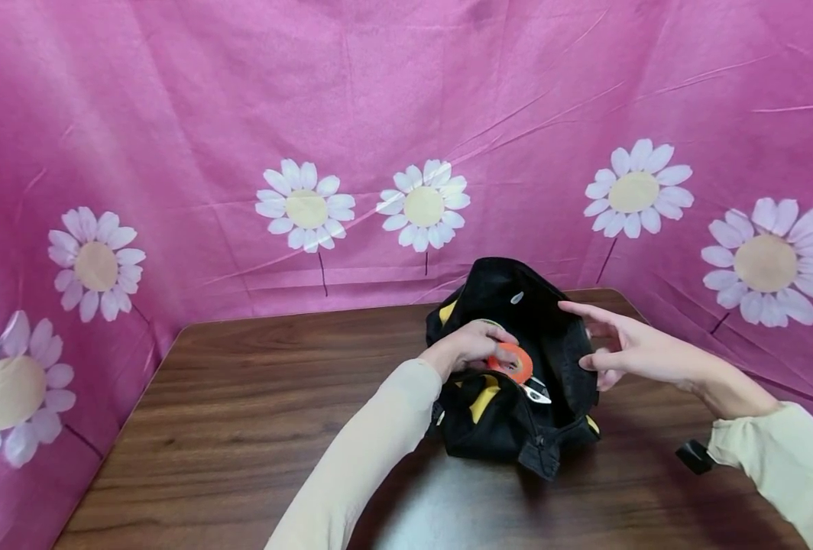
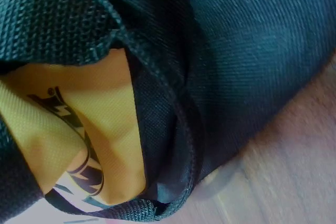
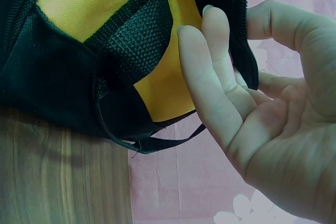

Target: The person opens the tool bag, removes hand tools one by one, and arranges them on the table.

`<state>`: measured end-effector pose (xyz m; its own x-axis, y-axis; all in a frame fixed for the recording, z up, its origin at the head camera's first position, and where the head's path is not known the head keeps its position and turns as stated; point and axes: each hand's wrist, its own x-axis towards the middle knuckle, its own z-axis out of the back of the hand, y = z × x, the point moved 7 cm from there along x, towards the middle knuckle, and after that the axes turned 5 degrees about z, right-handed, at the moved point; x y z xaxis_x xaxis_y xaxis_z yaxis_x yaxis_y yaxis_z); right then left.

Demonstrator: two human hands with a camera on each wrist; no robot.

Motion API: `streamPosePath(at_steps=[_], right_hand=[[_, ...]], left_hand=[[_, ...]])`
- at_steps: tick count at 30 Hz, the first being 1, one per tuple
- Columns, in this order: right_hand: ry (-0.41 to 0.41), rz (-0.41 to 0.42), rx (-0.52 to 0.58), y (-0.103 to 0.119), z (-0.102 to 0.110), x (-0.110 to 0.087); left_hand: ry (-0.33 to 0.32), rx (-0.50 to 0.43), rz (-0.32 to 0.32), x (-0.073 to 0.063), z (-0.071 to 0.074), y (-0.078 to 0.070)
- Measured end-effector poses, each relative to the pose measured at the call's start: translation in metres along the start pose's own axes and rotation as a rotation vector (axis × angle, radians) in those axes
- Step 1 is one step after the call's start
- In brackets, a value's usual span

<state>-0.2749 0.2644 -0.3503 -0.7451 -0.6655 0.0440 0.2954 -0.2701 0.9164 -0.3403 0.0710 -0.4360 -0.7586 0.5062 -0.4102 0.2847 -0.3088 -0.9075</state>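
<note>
A black and yellow fabric tool bag (image 1: 496,428) stands on the table with its zipped mouth spread wide. Into that mouth reaches my left hand (image 1: 471,344), its fingers gripping an orange ring like a roll of tape (image 1: 522,370). Beside the roll lies a silver metal tool (image 1: 537,391), only partly visible. On the far right rim, my right hand (image 3: 278,114) pinches the bag's zipper edge (image 3: 241,35) between thumb and fingers. The left wrist view shows the bag's yellow panel (image 2: 115,114) and black strap, but no hand.
The brown wooden table (image 1: 255,397) extends to the left of the bag. A pink cloth (image 1: 351,92) printed with white daisies hangs behind it and at both sides. A small black piece (image 1: 694,457) hangs by the right sleeve.
</note>
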Motion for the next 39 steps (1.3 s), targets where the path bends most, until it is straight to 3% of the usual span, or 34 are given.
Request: streamPosePath(at_steps=[5,12,19,27,39], right_hand=[[-0.006,-0.026,0.013,-0.003,0.003,-0.003],[0.031,0.025,0.045,-0.001,-0.001,-0.004],[0.031,0.039,0.03,-0.001,-0.002,-0.004],[0.022,0.012,0.024,-0.002,-0.001,-0.003],[-0.023,-0.034,0.051,-0.012,0.01,0.0]], left_hand=[[-0.024,-0.145,-0.009,0.002,0.005,-0.003],[-0.021,-0.319,0.027,0.003,0.006,-0.002],[-0.041,-0.431,0.039,0.0,0.008,-0.002],[0.014,-0.433,0.022,-0.01,0.015,-0.02],[0.087,-0.375,-0.063,-0.045,0.036,-0.051]])
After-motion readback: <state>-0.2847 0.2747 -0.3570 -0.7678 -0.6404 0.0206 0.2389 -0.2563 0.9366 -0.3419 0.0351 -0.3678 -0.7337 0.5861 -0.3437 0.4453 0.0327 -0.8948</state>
